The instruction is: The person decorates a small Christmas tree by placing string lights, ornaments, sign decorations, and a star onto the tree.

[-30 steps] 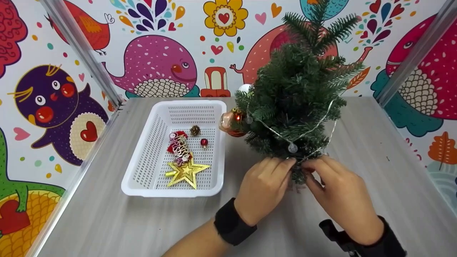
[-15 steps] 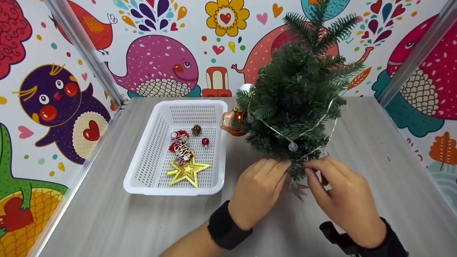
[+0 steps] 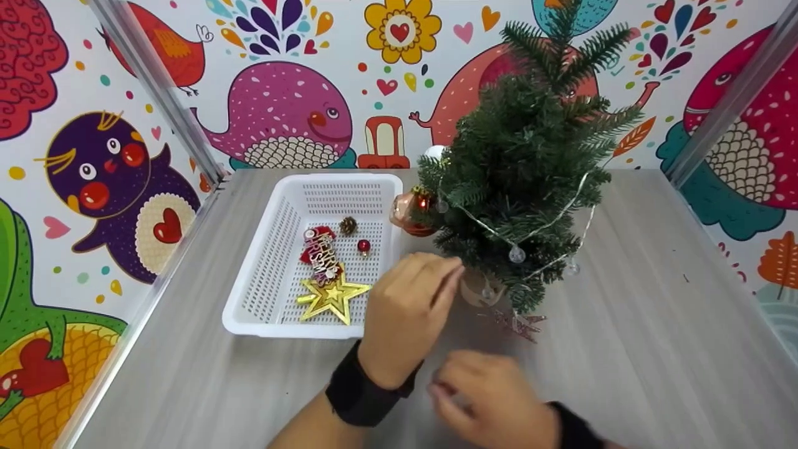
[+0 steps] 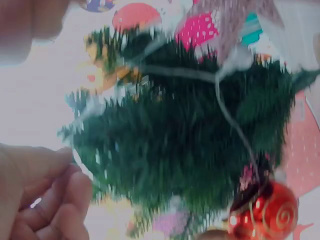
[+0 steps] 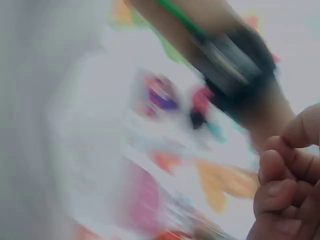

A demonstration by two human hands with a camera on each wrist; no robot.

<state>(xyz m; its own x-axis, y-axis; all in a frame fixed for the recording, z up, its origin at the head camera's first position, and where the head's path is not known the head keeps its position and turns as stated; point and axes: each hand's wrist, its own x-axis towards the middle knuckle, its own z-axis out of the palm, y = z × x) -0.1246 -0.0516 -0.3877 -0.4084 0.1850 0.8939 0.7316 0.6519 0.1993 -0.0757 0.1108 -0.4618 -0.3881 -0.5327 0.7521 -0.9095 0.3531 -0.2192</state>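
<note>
A small artificial Christmas tree (image 3: 523, 168) stands right of centre, with a string of lights (image 3: 483, 224) looped around its lower branches. Low on its front hangs a glittery pink star (image 3: 522, 326). My left hand (image 3: 408, 315) is beside the tree's lower left, fingers bent and fingertips together, with nothing visible in it. My right hand (image 3: 495, 396), blurred, is below and in front of the tree, apart from it. Its fingers (image 5: 275, 192) are loosely curled with nothing seen between them. A shiny red bauble (image 4: 275, 212) shows in the left wrist view.
Left of the tree stands a white plastic basket (image 3: 249, 274). Inside lie a gold star (image 3: 333, 295), a Merry Christmas sign (image 3: 322, 255), a pinecone (image 3: 348, 225) and a small red ball (image 3: 363, 247). Printed panels wall the grey table (image 3: 642, 349).
Both hands have come away from the tree's lower front. The left moved left toward the basket, the right down and left. The pink star and the tree's base have come into fuller view.
</note>
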